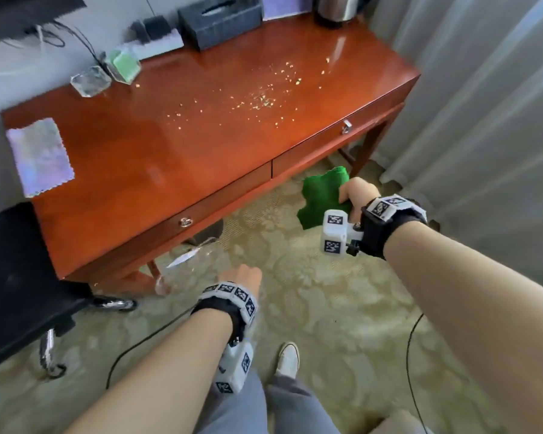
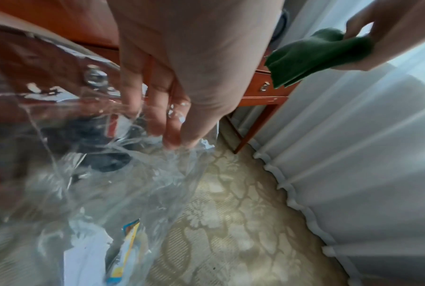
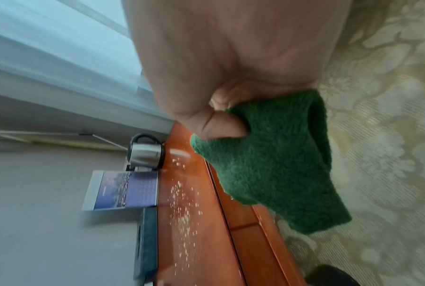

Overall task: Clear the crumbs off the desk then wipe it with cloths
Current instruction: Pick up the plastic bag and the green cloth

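Pale crumbs (image 1: 257, 98) (image 3: 184, 211) lie scattered over the right half of the glossy red-brown desk (image 1: 132, 158) (image 3: 206, 251). My right hand (image 1: 356, 194) (image 3: 221, 120) grips a green cloth (image 1: 322, 197) (image 3: 267, 168) (image 2: 311, 58) in front of the desk's right drawer, below the top. My left hand (image 1: 243, 277) (image 2: 172, 123) pinches the rim of a clear plastic bag (image 1: 185, 267) (image 2: 88, 183) that hangs low in front of the left drawer. A pale iridescent cloth (image 1: 40, 156) lies flat on the desk's left end.
At the back of the desk stand a dark tissue box (image 1: 220, 20), a steel kettle (image 1: 337, 9) (image 3: 145, 152), a green-filled clear holder (image 1: 124, 65) and a glass block (image 1: 90, 80). A black chair (image 1: 16, 277) stands left, curtains (image 1: 483, 104) right, cables cross the carpet.
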A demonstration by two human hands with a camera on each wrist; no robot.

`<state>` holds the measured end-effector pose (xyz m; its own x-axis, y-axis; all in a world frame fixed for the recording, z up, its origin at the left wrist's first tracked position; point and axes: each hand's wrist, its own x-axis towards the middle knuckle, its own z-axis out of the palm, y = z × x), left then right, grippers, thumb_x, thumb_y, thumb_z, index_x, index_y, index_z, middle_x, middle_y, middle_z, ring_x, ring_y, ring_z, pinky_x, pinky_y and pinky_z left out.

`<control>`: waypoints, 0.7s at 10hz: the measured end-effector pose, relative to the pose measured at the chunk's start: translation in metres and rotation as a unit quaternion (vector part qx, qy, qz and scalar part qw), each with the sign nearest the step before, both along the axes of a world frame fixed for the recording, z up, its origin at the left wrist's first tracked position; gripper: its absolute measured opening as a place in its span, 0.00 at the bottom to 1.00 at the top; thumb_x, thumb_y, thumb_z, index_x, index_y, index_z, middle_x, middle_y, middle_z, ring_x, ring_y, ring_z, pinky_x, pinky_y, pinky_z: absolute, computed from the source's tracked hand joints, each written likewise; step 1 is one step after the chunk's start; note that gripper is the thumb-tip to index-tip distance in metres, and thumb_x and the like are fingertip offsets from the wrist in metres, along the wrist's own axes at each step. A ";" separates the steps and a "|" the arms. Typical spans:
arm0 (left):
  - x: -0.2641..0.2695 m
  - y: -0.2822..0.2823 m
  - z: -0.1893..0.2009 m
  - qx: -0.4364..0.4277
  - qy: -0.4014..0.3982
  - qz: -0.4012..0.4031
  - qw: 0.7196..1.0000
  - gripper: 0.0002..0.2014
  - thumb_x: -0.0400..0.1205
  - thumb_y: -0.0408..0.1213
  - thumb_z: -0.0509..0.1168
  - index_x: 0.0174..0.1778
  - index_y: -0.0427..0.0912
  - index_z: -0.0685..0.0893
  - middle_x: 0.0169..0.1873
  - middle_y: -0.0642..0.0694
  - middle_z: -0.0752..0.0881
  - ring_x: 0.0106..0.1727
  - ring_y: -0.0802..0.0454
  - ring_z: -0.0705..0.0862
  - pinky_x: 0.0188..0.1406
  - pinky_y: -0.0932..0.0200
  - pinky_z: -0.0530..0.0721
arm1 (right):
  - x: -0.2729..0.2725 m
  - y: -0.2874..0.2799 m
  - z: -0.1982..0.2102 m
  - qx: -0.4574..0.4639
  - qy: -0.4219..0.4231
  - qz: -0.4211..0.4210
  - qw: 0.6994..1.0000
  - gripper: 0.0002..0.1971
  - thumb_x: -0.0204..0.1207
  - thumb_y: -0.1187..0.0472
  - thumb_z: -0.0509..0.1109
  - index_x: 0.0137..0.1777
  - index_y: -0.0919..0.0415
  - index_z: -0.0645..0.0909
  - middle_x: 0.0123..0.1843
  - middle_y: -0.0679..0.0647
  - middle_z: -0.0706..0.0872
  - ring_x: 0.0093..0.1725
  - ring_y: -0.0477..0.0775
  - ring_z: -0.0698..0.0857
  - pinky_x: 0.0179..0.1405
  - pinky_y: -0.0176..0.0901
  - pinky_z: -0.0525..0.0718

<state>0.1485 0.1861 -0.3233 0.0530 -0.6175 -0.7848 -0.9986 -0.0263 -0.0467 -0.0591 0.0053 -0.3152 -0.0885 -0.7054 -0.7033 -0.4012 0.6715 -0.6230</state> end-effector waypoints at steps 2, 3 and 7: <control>-0.061 -0.061 -0.009 -0.053 0.070 0.015 0.996 0.10 0.84 0.34 0.61 0.60 0.45 0.80 0.53 0.42 0.85 0.51 0.39 0.86 0.51 0.46 0.87 | -0.038 -0.022 0.039 0.020 -0.012 -0.112 0.993 0.27 0.58 0.66 0.70 0.60 0.69 0.75 0.53 0.64 0.84 0.51 0.69 0.87 0.56 0.69 0.85; -0.086 -0.099 -0.014 -0.071 0.095 0.058 0.991 0.10 0.84 0.34 0.63 0.59 0.43 0.84 0.55 0.42 0.87 0.53 0.40 0.87 0.49 0.51 0.86 | -0.047 -0.044 0.041 -0.013 0.050 -0.032 0.998 0.24 0.66 0.67 0.73 0.65 0.67 0.80 0.55 0.65 0.86 0.52 0.67 0.88 0.55 0.57 0.87; -0.134 -0.239 0.008 -0.139 0.181 0.157 0.961 0.10 0.83 0.36 0.63 0.53 0.40 0.89 0.54 0.41 0.88 0.55 0.40 0.86 0.54 0.50 0.85 | -0.053 -0.119 0.045 -0.100 0.235 0.611 0.750 0.38 0.75 0.68 0.57 0.76 0.26 0.57 0.55 0.57 0.84 0.46 0.62 0.87 0.45 0.58 0.90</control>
